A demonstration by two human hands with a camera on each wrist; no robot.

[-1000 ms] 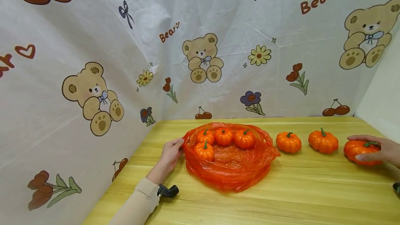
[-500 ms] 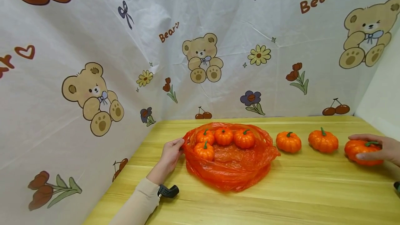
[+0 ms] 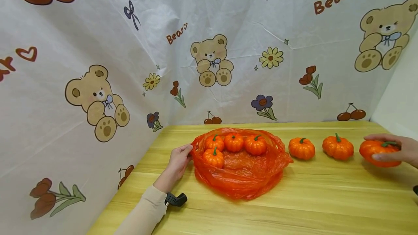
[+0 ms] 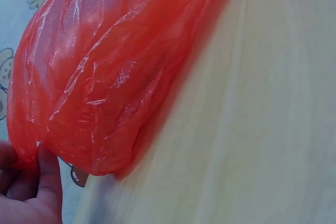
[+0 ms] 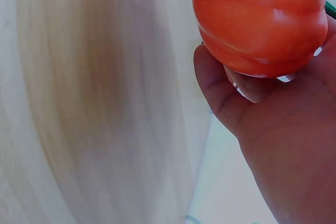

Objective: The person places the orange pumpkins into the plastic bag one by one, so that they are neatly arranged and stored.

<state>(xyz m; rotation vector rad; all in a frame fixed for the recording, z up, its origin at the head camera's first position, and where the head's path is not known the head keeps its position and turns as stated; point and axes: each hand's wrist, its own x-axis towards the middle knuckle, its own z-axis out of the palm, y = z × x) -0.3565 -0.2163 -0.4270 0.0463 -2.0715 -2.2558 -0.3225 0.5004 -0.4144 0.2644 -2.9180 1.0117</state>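
My left hand (image 3: 177,160) pinches the left rim of a red plastic bag (image 3: 240,184) between thumb and fingers. The bag stands spread wide at the top, with several small orange pumpkins (image 3: 233,142) inside along its back and left. At the far right, my right hand (image 3: 407,150) grips another orange pumpkin (image 3: 375,151) with a green stem, thumb on the near side and fingers over the back. In the right wrist view this held pumpkin (image 5: 260,19) appears above the thumb, with a shadow on the wood. The left wrist view shows the bag's crinkled side (image 4: 105,87).
Two more pumpkins sit in a row between bag and right hand, a rounder one (image 3: 302,149) beside the bag and a wider one (image 3: 337,148) farther right. Behind the wooden table (image 3: 310,202) hangs a bear-print cloth (image 3: 241,21); a white wall (image 3: 400,108) borders the right.
The right hand and its pumpkin have risen a little off the table, and the shadow beneath shows more. The left hand and bag have stayed in place.
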